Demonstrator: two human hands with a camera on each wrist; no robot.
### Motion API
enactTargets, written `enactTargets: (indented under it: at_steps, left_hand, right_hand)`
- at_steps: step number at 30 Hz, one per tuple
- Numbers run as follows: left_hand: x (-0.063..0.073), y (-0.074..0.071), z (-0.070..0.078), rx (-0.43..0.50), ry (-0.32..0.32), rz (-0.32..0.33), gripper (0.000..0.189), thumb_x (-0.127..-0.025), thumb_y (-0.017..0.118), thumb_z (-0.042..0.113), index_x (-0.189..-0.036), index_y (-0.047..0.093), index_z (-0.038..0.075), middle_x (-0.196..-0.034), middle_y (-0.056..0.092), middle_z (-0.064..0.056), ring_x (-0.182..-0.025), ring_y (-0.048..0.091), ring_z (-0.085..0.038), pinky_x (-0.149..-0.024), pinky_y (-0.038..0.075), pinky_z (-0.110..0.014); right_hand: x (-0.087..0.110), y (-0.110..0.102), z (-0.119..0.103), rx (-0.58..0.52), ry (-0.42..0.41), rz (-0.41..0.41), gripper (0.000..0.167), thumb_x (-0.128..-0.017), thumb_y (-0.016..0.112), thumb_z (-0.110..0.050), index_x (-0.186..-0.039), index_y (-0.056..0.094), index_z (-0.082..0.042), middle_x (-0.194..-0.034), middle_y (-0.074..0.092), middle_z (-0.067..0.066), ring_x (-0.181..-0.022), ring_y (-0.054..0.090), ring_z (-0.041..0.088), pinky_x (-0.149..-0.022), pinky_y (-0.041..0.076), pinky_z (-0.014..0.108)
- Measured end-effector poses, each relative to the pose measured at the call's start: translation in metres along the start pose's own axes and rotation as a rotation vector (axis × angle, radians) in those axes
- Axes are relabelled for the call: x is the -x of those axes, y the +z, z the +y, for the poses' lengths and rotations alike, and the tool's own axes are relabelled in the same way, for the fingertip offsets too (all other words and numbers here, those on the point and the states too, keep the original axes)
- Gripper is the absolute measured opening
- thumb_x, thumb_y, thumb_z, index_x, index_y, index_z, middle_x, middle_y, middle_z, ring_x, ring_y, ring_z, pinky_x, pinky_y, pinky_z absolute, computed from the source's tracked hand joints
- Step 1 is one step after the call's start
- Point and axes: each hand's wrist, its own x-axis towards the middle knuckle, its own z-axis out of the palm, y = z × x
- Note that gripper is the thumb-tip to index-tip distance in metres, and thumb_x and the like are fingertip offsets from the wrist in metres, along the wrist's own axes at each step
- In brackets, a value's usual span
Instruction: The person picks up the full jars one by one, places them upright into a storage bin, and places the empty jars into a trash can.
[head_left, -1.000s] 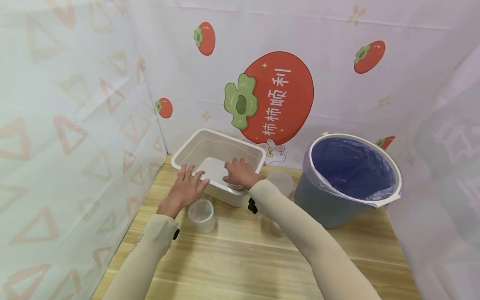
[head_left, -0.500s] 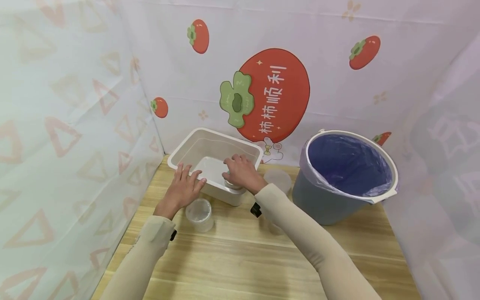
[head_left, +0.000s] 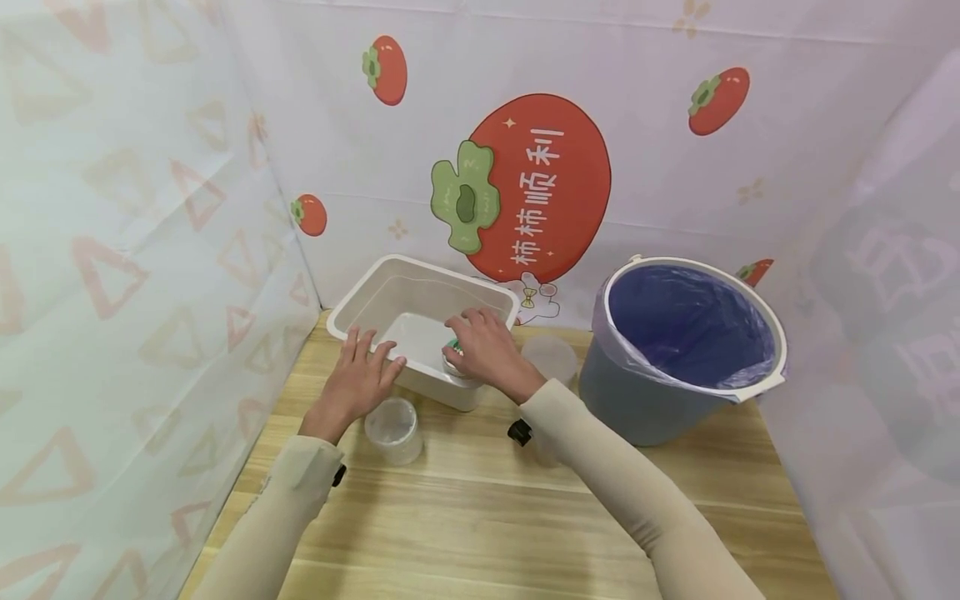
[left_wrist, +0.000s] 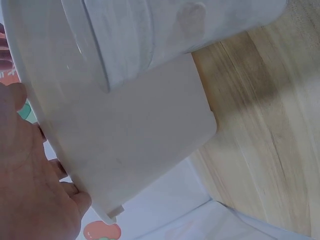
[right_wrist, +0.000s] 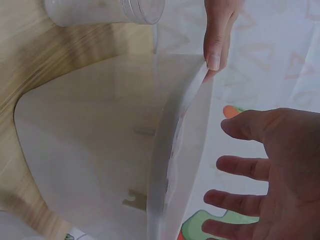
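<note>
In the head view, a pale plastic basin stands by the back wall. My left hand rests its spread fingers on the near rim; the left wrist view shows the basin's outer wall beside that hand. My right hand reaches over the basin's right end. Beneath it a small round white container with green on it is partly hidden, inside the basin. In the right wrist view, the right hand has spread fingers and nothing visible between them. A clear plastic tub stands just before the basin.
Right of the basin, a blue-grey bin with a purple liner stands on the wooden tabletop. A clear round container sits between basin and bin. Another clear item is partly hidden under the right forearm. Printed cloth walls enclose the back and sides.
The right hand's grip has loosened and shifted slightly, and green on the round container now shows beneath it. The left hand stays on the rim. The head view has shifted slightly.
</note>
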Motion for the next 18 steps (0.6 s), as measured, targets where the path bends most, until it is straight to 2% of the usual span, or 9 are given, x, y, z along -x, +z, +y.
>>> enactTargets:
  at_steps: [7,12,18]
  left_hand:
    - [0.002,0.0,0.001,0.014,-0.021,0.006,0.062,-0.117,0.036,0.051,-0.158,0.05,0.007,-0.174,0.022,-0.033,-0.167,0.0,-0.055,-0.134,0.006,-0.07]
    - [0.003,0.0,0.002,0.022,-0.021,0.017,0.062,-0.116,0.038,0.051,-0.158,0.05,0.007,-0.174,0.023,-0.033,-0.167,0.001,-0.055,-0.133,0.007,-0.071]
    - [0.002,0.0,0.003,0.017,-0.009,0.034,0.06,-0.116,0.04,0.048,-0.157,0.052,0.005,-0.173,0.025,-0.034,-0.166,0.005,-0.057,-0.133,0.01,-0.071]
  right_hand:
    - [0.015,0.0,0.006,-0.021,-0.006,0.076,0.043,-0.106,0.068,-0.037,-0.142,0.068,-0.013,-0.146,0.065,0.016,-0.143,0.055,0.039,-0.124,0.044,0.053]
    - [0.025,0.001,0.012,-0.046,0.016,0.086,0.044,-0.106,0.068,-0.038,-0.143,0.068,-0.014,-0.147,0.064,0.015,-0.146,0.052,0.038,-0.123,0.044,0.054]
    - [0.04,0.004,0.02,-0.073,-0.013,0.122,0.041,-0.105,0.069,-0.036,-0.138,0.07,-0.012,-0.147,0.063,0.016,-0.144,0.054,0.037,-0.122,0.045,0.054]
